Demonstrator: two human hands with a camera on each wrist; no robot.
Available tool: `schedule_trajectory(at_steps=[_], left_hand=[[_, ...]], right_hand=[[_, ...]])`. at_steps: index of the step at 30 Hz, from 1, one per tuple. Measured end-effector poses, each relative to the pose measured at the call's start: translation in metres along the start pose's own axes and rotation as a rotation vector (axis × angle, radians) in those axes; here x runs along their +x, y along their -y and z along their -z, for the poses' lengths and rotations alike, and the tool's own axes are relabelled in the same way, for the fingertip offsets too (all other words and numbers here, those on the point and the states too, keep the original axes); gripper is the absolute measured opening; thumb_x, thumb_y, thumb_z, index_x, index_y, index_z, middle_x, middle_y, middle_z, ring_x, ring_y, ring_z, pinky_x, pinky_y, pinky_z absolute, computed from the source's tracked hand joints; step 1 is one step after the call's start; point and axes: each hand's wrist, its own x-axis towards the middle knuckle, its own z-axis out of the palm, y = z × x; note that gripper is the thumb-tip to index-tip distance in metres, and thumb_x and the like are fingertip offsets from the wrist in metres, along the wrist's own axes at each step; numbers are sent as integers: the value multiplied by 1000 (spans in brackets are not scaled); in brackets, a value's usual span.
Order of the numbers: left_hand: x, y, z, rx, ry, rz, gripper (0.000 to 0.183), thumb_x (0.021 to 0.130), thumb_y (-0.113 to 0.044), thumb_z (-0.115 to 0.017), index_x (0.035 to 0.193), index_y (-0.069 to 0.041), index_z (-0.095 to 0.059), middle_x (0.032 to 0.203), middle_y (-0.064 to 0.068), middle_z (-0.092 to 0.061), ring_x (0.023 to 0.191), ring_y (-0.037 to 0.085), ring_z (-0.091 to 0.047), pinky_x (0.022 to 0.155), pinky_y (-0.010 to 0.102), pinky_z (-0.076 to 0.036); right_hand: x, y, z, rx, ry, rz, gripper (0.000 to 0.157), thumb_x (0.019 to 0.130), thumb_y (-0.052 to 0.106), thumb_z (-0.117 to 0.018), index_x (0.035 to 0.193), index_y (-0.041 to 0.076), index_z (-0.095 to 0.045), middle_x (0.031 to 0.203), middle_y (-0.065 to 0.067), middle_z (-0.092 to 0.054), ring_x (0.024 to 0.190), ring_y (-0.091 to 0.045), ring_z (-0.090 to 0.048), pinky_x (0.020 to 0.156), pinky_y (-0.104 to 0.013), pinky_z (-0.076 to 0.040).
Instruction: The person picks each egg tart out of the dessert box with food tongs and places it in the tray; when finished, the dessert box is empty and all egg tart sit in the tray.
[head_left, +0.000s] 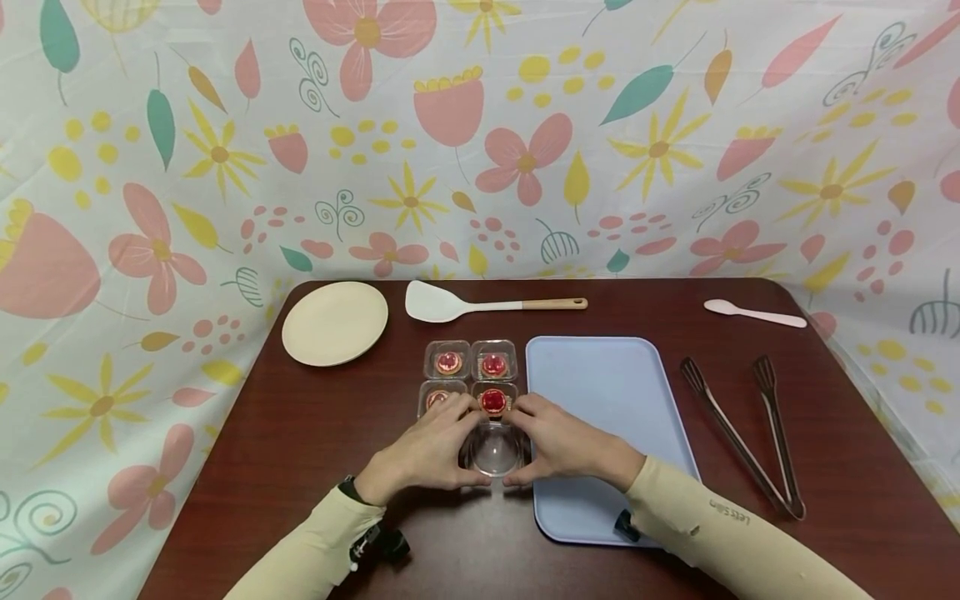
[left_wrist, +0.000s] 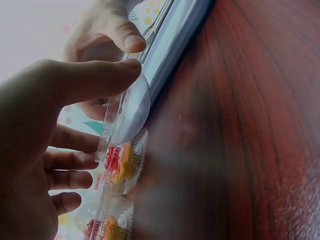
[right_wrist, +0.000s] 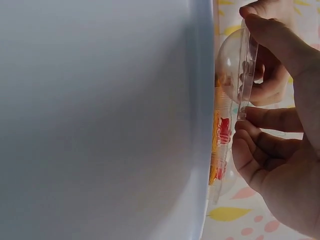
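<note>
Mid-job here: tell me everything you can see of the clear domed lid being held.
The clear domed lid looks like thin plastic: a rounded dome set in a flat rim. It lies roughly level, the dome bulging down toward the table. The left grip and right grip hold opposite sides of its rim, both thumbs at the near edge. In the head view it sits just below a red-topped tart and left of the blue tray. Table contact can't be made out.

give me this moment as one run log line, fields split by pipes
left hand: grips clear domed lid | right hand: grips same lid | tarts: four, in clear containers | blue tray: right of tarts
</note>
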Motion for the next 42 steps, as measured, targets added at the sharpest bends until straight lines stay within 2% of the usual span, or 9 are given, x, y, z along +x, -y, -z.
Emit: schedule_trajectory(at_steps=[7, 17, 23, 29, 42], left_hand=[[0, 1, -5, 45, 2, -16, 78, 67, -63, -79, 122, -11, -60, 117, -2, -51, 108, 15, -47, 96, 35, -42], [-1, -1, -7, 117, -30, -44, 80, 65, -65, -79, 121, -12, -58, 115, -2, -53, 103, 16, -48, 90, 35, -44], [-2, -1, -9, 124, -42, -49, 80, 64, -65, -79, 119, -11, -59, 114, -1, -53, 101, 16, -47, 88, 34, -44], [-4, -2, -11, 121, -48, -48, 78, 65, -64, -78, 119, -12, -59, 113, -1, -51, 100, 16, -47, 87, 34, -44], [1, -1, -12, 128, -41, -35, 78, 67, -65, -77, 121, -11, -58, 115, 0, -52, 101, 16, -46, 87, 34, -43]], right_hand=[[-1, -2, -4, -25, -3, 25, 80, 66, 61, -81, 117, 1, -64, 105, -4, -54, 99, -15, -52, 84, -31, -50], [-1, -1, -6, -46, -24, 57, 80, 62, 58, -84, 116, 1, -64, 106, -4, -55, 101, -17, -54, 86, -31, -51], [-1, -2, -8, -66, -33, 80, 84, 62, 59, -84, 119, 1, -63, 108, -5, -55, 101, -17, -53, 86, -31, -50], [-1, 1, -9, -139, -26, 100, 79, 63, 62, -82, 112, 3, -65, 104, -4, -55, 95, -15, -51, 81, -30, -50], [2, 2, -7, -178, -21, 72, 79, 60, 61, -83, 112, 5, -64, 99, -4, -56, 90, -17, -53, 77, -30, -51]])
